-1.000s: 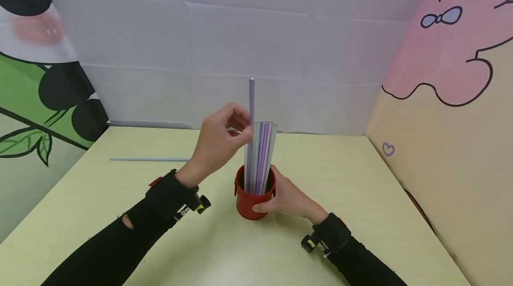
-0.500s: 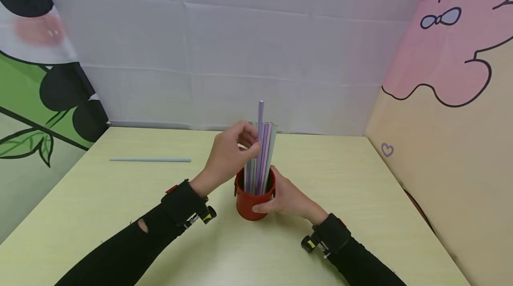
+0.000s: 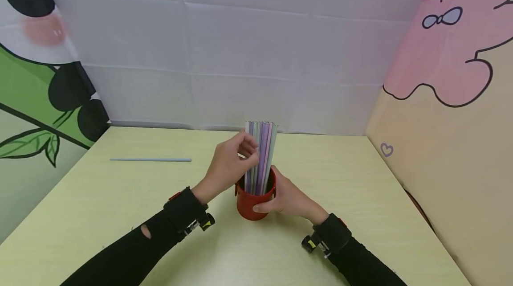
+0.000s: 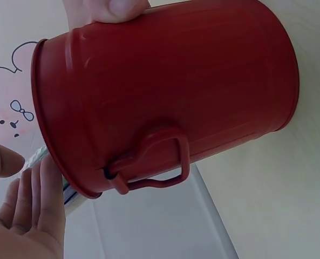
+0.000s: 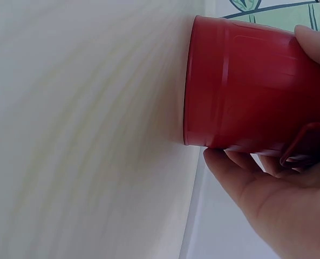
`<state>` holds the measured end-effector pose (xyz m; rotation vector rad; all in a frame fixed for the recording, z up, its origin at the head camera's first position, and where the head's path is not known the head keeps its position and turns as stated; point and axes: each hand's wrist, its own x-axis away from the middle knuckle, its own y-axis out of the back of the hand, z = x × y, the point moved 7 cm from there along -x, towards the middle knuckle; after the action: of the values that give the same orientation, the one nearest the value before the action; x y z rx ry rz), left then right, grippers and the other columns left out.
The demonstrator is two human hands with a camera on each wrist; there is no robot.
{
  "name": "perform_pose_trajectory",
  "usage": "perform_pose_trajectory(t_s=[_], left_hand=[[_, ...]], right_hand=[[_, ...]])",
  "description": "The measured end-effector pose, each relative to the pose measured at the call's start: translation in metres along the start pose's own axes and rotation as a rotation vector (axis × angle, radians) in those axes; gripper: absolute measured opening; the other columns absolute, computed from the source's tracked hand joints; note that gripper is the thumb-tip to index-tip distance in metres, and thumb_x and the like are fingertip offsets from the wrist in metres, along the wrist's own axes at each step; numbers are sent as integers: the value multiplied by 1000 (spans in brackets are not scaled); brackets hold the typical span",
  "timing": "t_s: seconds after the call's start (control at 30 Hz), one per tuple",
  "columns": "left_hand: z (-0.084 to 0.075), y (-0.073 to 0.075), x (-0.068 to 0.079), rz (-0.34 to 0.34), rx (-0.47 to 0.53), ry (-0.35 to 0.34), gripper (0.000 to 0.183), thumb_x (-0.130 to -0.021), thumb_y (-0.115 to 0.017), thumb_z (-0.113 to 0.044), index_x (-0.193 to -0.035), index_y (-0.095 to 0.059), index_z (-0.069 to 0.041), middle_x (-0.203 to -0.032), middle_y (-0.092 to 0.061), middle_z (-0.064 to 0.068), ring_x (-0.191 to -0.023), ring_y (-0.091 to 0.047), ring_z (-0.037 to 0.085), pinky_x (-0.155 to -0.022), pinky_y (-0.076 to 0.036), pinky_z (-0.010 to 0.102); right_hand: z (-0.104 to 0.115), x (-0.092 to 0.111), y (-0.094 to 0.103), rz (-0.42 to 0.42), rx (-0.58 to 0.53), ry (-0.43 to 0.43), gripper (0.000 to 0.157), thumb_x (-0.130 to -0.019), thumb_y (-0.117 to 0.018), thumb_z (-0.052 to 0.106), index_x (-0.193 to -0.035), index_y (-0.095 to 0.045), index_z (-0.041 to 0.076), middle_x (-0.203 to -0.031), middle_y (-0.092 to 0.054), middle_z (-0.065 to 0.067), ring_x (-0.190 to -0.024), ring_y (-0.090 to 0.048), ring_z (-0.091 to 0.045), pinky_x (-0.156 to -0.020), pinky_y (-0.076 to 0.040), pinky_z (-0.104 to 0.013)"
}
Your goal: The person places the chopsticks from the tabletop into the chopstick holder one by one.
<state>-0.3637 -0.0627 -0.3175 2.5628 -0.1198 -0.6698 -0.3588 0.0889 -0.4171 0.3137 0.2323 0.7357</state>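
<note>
A red metal bucket (image 3: 251,206) with small side handles stands on the table, holding a bundle of pastel drinking straws (image 3: 264,152) upright. Their tops sit at nearly one height. My left hand (image 3: 230,161) is at the left side of the straws, above the rim. In the left wrist view its fingers (image 4: 38,194) are fairly straight beside the straws, and no straw shows between them and the thumb. My right hand (image 3: 290,197) grips the bucket from the right; in the right wrist view its thumb and fingers wrap around the red wall.
A single pale blue straw (image 3: 150,160) lies flat on the light wooden table (image 3: 120,214), to the left of my left hand. A white cloth wall (image 3: 240,45) rises behind the table, with cartoon-printed panels on both sides.
The purple straw in my left hand has gone down into the bucket, its top now about level with the others. My left hand moved down and right with it. The right hand stayed put.
</note>
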Motion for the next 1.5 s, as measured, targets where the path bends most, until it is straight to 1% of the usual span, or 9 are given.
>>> perform_pose_trajectory(t_s=[0.17,0.37,0.6,0.73,0.93,1.1,1.17,1.27,1.5], left_hand=[[1,11,0,-35,-21,-7,15,-96,-70,-8,-111,-66,-10,-97,-74,3,-87,-72,15,-81,-64,35],[5,34,-2,-88,-102,-33,16,-97,-69,-7,-113,-66,-8,-98,-74,4,-88,-73,16,-82,-64,36],[20,62,-3,-72,-171,-45,21,-97,-71,-5,-117,-64,-8,-101,-73,5,-90,-73,19,-85,-64,40],[38,80,-3,-63,-246,-30,24,-96,-72,-5,-120,-65,-6,-104,-72,9,-94,-73,25,-89,-63,46],[66,109,1,-53,-379,-29,30,-95,-74,-7,-123,-65,-5,-109,-69,11,-99,-70,31,-91,-60,49],[90,127,7,-27,-529,-27,34,-94,-74,-12,-126,-64,-9,-116,-68,11,-106,-69,33,-84,-55,50],[101,133,11,-11,-580,-27,38,-93,-75,-13,-129,-63,-9,-119,-67,13,-107,-67,35,-81,-54,51],[119,140,17,33,-638,-20,45,-91,-78,-14,-132,-62,-6,-122,-64,17,-105,-64,38,-81,-53,53],[162,155,35,154,-736,46,57,-86,-84,-20,-135,-60,-4,-127,-61,25,-100,-59,43,-79,-52,56]], right_hand=[[1,0,0,-1,-4,6,95,-85,-91,14,-157,-31,28,-147,-57,4,-132,-59,-18,-111,-52,-39],[2,0,1,-4,-14,32,93,-84,-91,10,-156,-33,25,-147,-58,3,-133,-59,-20,-111,-51,-39],[-1,-1,2,-5,1,17,94,-84,-91,12,-156,-33,27,-147,-57,5,-134,-58,-18,-112,-51,-40],[-2,0,2,-4,5,2,94,-84,-91,12,-156,-33,27,-148,-56,6,-135,-57,-16,-112,-51,-40],[-1,0,2,4,0,3,93,-84,-91,10,-156,-33,27,-148,-56,6,-136,-57,-17,-112,-50,-40],[-2,0,2,-4,9,0,94,-84,-91,11,-156,-33,27,-149,-56,7,-136,-57,-16,-112,-50,-40],[-1,0,3,-7,12,-3,94,-84,-91,12,-156,-33,27,-149,-56,7,-136,-57,-16,-112,-50,-40],[-1,1,3,-10,17,-7,94,-84,-91,12,-156,-34,26,-149,-56,7,-136,-57,-16,-112,-50,-39],[-1,1,3,-10,16,-3,94,-83,-91,11,-156,-33,26,-149,-56,7,-136,-57,-16,-112,-50,-39]])
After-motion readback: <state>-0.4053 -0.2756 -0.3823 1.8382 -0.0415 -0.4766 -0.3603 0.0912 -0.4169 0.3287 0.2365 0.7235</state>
